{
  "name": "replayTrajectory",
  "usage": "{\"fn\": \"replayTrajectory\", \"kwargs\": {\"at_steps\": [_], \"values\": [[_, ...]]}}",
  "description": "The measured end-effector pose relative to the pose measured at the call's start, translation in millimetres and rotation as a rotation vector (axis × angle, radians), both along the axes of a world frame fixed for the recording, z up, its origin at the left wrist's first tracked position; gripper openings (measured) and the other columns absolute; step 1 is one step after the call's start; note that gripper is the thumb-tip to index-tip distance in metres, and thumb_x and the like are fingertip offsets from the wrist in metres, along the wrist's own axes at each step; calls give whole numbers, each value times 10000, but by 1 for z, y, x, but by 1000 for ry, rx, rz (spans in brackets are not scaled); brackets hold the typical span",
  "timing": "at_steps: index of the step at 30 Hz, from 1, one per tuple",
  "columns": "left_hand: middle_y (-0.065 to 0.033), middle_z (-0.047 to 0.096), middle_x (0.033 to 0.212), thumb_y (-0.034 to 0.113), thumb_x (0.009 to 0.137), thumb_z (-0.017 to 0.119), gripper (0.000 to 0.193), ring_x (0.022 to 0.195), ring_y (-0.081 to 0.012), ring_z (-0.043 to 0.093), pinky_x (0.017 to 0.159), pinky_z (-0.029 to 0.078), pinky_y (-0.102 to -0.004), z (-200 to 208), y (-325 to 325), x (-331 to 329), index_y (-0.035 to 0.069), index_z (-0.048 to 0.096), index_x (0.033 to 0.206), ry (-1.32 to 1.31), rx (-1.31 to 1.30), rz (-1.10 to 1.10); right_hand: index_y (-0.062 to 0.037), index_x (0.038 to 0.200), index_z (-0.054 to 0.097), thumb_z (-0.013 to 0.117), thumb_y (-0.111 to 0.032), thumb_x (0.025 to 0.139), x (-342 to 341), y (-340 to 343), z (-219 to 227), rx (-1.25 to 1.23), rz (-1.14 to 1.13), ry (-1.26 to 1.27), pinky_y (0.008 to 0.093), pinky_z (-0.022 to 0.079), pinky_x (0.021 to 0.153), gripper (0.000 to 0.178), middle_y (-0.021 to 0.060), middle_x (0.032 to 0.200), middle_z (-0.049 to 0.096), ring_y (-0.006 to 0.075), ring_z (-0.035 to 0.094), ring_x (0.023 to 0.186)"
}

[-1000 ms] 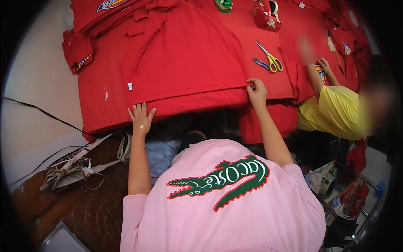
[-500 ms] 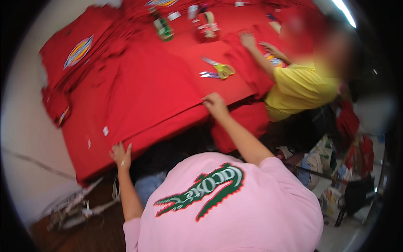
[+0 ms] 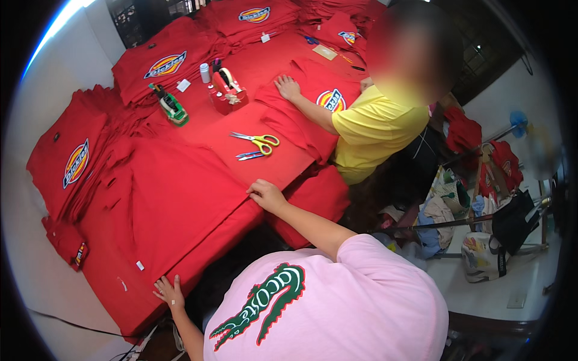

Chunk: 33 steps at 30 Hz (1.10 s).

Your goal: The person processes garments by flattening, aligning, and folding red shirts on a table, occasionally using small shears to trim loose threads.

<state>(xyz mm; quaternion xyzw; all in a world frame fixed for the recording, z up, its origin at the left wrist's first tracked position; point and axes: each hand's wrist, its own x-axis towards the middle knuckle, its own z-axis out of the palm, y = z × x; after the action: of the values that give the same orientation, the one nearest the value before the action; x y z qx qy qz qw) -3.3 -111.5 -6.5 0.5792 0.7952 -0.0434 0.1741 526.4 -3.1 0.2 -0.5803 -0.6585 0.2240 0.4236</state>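
A red T-shirt (image 3: pixel 174 201) lies spread in front of me on the red-covered table, its near edge running between my two hands. My left hand (image 3: pixel 170 293) rests at its near left end with the fingers spread and a small whitish patch on its back. At the near right end, my right hand (image 3: pixel 267 195) is closed, fingertips pinching the shirt's edge. A small white tag (image 3: pixel 139 265) shows on the cloth near my left hand. Beyond my right hand lie yellow-handled scissors (image 3: pixel 265 143) and a small blue-handled snipping tool (image 3: pixel 250 156).
A person in a yellow shirt (image 3: pixel 382 129) works on another red shirt (image 3: pixel 301 114) at the right. Red and green tape dispensers (image 3: pixel 174 110) stand mid-table. Piles of folded red shirts (image 3: pixel 159 63) line the far side. Bags (image 3: pixel 481 257) and a metal rack are at right.
The whole view has turned and shifted, bringing more of the far piles into sight. My left hand now lies flatter at the edge; my right stays on the shirt's corner.
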Motion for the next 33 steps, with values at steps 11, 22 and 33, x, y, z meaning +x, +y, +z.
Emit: {"fn": "replayTrajectory", "kwargs": {"at_steps": [11, 22, 33], "values": [[49, 647, 849, 335, 1016, 739, 352, 841, -112, 643, 787, 446, -336, 7, 79, 44, 154, 543, 786, -1088, 580, 747, -59, 918, 782, 831, -129, 832, -27, 0, 49, 1, 2, 6, 368, 542, 717, 121, 74, 906, 603, 237, 665, 817], [-69, 526, 1603, 560, 1019, 590, 594, 1513, -304, 428, 1255, 325, -531, 44, 214, 1, 135, 610, 1432, -2216, 765, 1023, -12, 1166, 698, 800, -132, 871, 25, 118, 56, -22, -509, -355, 498, 550, 893, 335, 220, 1075, 687, 412, 673, 1018], [-155, 443, 1613, 518, 1033, 497, 641, 1417, -312, 490, 1263, 265, -491, 4, 164, 36, 69, 447, 1488, -1800, 880, 960, -8, 1175, 720, 742, -181, 959, 64, 96, 37, -142, -478, -458, 477, 540, 954, 278, 196, 1143, 690, 380, 685, 1069]]}}
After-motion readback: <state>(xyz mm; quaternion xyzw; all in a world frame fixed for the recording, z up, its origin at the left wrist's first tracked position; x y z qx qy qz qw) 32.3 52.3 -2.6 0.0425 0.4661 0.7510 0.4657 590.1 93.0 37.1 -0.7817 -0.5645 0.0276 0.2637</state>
